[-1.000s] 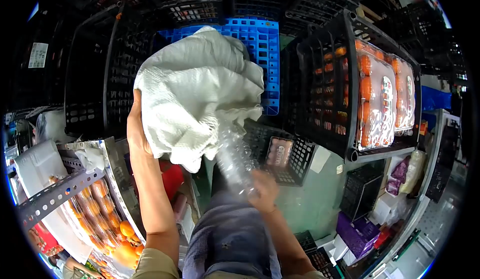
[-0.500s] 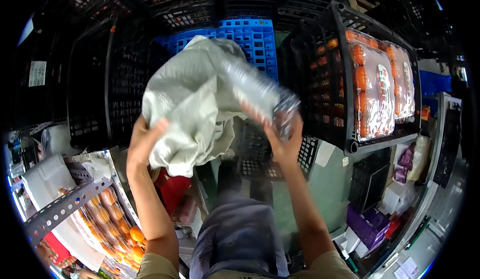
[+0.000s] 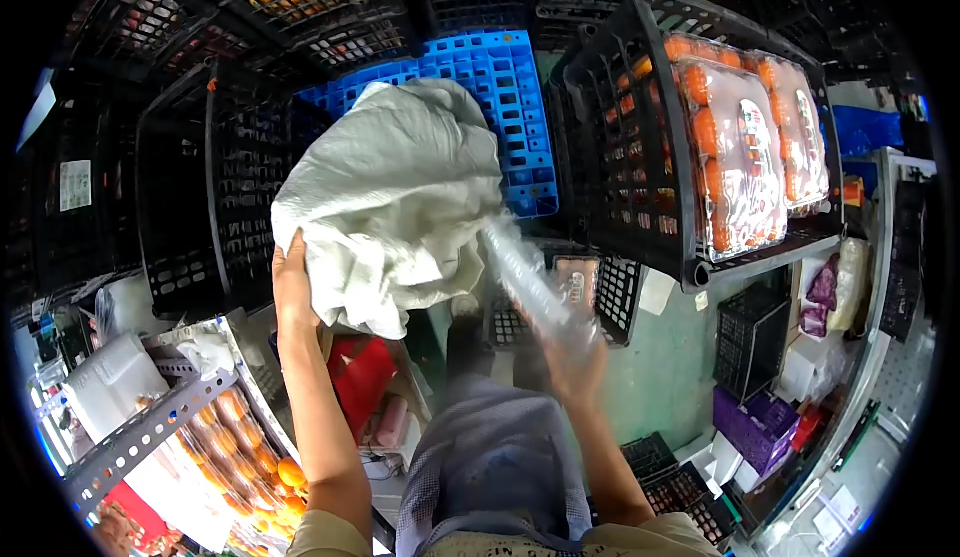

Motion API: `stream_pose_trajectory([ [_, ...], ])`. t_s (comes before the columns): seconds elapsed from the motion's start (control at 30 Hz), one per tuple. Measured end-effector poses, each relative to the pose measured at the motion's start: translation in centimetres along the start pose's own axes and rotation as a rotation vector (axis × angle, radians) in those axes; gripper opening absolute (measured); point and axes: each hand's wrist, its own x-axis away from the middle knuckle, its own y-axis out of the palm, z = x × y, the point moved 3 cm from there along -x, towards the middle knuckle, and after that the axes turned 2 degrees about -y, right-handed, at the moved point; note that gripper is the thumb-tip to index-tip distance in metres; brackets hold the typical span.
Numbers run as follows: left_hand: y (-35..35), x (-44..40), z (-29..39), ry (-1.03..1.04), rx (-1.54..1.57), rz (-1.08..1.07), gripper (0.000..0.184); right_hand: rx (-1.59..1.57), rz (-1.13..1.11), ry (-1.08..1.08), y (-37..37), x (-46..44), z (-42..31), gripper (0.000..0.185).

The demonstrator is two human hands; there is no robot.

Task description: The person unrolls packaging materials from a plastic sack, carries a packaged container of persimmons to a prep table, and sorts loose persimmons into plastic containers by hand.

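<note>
A large crumpled white woven sack [image 3: 400, 197] fills the middle of the view. My left hand [image 3: 293, 282] grips its left edge, thumb lying up along the fabric. A long piece of clear plastic packaging [image 3: 525, 272], smeared by motion, is in my right hand [image 3: 577, 365]; it looks like a stack of empty clear fruit boxes, but the blur hides the details. Its far end touches or overlaps the sack's right side. Below it on the floor lies a low black crate [image 3: 622, 297] with a pinkish labelled pack [image 3: 578, 279] inside.
A blue plastic pallet [image 3: 520, 127] lies beyond the sack. To the right, a raised black crate [image 3: 690, 262] holds clear packs of orange fruit [image 3: 735, 157]. More black crates [image 3: 250, 187] stand left and behind. Fruit packs [image 3: 230, 447] lie lower left; a purple box [image 3: 755, 432] sits lower right.
My right hand has drawn the clear packaging down toward me, away from the sack's middle. The sack spreads wider in my left hand. The pinkish pack in the low crate now shows.
</note>
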Motion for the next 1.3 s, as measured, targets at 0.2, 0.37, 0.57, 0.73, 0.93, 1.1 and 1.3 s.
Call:
stream_pose_trajectory([
  [0.2,2.0,0.6,-1.6,-0.226,0.342,-0.439,0.044,0.163,-0.322,-0.518,3.9,-3.1,-4.9,0.049],
  [0.37,4.7,7.1,-1.4,-0.132,-0.037,-0.31,0.051,0.179,-0.089,-0.384,8.6,-11.4,-4.1,0.046],
  [0.57,5.6,11.3,-1.8,-0.046,-0.341,-0.526,0.036,-0.021,0.373,-0.021,11.8,-13.3,-3.1,0.044],
  [0.73,8.3,17.9,-2.0,0.146,-0.585,-0.968,0.024,0.081,0.019,-0.216,9.4,-7.8,-2.9,0.04],
  [0.93,10.3,24.5,-4.0,0.028,-0.757,-1.731,0.046,0.115,-0.427,-0.465,8.8,-5.8,-4.1,0.036],
  [1.1,9.2,24.7,-1.8,-0.009,-0.491,-1.699,0.036,0.095,-0.572,-0.333,14.6,-9.2,-4.0,0.033],
  [1.3,7.1,17.8,3.7,0.236,-0.204,-0.972,0.036,-0.044,-0.638,0.007,16.7,-10.8,-1.6,0.031],
])
